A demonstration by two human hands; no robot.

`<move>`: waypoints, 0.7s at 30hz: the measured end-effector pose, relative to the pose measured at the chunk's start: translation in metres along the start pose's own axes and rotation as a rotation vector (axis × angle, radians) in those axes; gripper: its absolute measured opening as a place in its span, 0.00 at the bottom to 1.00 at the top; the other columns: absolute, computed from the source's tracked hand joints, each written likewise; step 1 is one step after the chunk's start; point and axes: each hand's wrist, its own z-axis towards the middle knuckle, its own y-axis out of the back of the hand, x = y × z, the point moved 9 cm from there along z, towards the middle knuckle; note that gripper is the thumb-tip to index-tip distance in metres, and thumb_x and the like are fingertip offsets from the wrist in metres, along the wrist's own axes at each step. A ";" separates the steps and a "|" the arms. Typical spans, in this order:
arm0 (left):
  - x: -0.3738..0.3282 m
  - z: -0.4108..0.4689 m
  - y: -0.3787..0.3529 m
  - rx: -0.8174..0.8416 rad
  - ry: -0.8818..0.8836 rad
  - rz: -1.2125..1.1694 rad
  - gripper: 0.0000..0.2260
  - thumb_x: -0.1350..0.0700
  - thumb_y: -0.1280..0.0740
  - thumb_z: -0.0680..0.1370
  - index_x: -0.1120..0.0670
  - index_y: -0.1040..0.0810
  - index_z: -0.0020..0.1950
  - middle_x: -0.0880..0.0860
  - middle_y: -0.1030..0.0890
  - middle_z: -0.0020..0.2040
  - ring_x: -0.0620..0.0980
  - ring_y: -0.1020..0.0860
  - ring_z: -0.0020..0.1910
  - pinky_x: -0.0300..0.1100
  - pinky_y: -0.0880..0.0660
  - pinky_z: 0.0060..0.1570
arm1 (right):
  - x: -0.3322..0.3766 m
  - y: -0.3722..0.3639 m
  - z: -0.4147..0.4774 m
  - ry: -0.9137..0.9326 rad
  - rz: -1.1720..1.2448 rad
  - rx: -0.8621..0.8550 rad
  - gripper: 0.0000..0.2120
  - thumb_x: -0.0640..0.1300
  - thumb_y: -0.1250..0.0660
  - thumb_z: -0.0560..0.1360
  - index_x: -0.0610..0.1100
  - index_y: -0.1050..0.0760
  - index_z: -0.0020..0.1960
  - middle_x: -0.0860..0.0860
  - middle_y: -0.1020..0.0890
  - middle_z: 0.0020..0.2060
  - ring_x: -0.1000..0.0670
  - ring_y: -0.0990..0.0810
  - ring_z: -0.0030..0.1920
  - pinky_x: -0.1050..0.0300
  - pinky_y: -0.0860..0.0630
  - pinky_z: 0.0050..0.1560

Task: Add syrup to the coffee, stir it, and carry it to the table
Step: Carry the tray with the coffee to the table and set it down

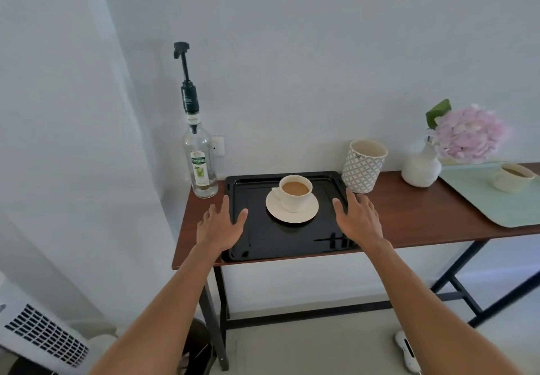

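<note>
Two bare forearms enter from the bottom of the frame and reach up toward centre, palms down. Left hand (pixel 219 222): open, fingers spread, over the left edge of the black tray (pixel 263 237), thumb lying over the tray's surface; whether it touches cannot be told. Right hand (pixel 358 217): open, fingers spread, over the tray's right edge, holding nothing. Coffee cup (pixel 295 193): white, filled with light brown coffee, upright on a white saucer (pixel 292 214) at the tray's middle, between the two hands and apart from both. Syrup bottle (pixel 201 158): clear glass with a tall black pump, upright left of the tray on the brown table (pixel 423 222). Right of the tray: patterned cup (pixel 363 167), white vase (pixel 420 164) with pink flowers, pale green tray (pixel 491 205) bearing a second cup.
</note>
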 end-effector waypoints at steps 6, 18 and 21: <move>-0.001 0.035 -0.023 0.040 0.058 0.031 0.38 0.42 0.37 0.81 0.52 0.54 0.83 0.63 0.41 0.79 0.65 0.39 0.76 0.59 0.37 0.71 | -0.034 -0.022 0.046 -0.021 -0.063 0.077 0.29 0.54 0.44 0.85 0.46 0.45 0.83 0.35 0.34 0.75 0.33 0.34 0.73 0.36 0.33 0.70; -0.006 0.061 -0.023 -0.170 0.104 -0.024 0.28 0.52 0.40 0.84 0.54 0.44 0.82 0.66 0.30 0.68 0.68 0.22 0.57 0.57 0.24 0.51 | -0.054 -0.051 0.092 0.070 -0.074 0.069 0.26 0.44 0.41 0.85 0.43 0.41 0.81 0.34 0.28 0.66 0.34 0.19 0.56 0.46 0.24 0.45; -0.008 0.056 -0.025 -0.205 0.120 0.065 0.25 0.51 0.43 0.85 0.52 0.42 0.81 0.65 0.24 0.60 0.66 0.20 0.52 0.55 0.24 0.47 | -0.055 -0.049 0.091 0.070 -0.116 0.044 0.26 0.48 0.41 0.85 0.46 0.41 0.82 0.36 0.24 0.60 0.36 0.18 0.52 0.49 0.28 0.41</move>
